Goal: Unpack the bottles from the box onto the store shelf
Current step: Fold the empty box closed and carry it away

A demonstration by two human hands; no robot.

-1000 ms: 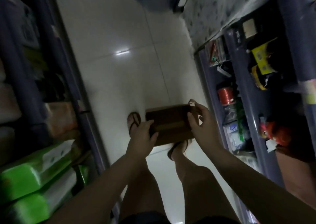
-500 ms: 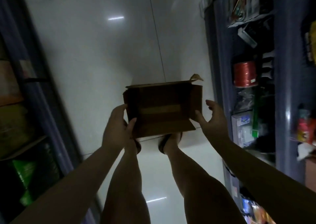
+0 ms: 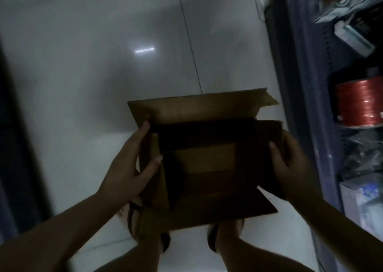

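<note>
A brown cardboard box [image 3: 204, 159] with its flaps open hangs above the floor in front of me. Its inside is dark and shows only the bare bottom; I see no bottles in it. My left hand [image 3: 128, 166] grips the box's left wall, thumb inside the edge and fingers along the outside. My right hand [image 3: 288, 164] holds the right flap, thumb on its inner face. The blue store shelf [image 3: 300, 85] stands along the right side.
The shelf holds a red spool [image 3: 360, 103], white packets [image 3: 352, 37] and bagged goods. A dark shelf unit [image 3: 12, 147] lines the left edge. White tiled floor [image 3: 103, 74] runs down the aisle. My feet in sandals [image 3: 149, 230] stand below the box.
The box has risen from near my feet toward the camera and now looks larger, its opening facing me. Both hands stay on its sides. The view has tilted toward the right shelf.
</note>
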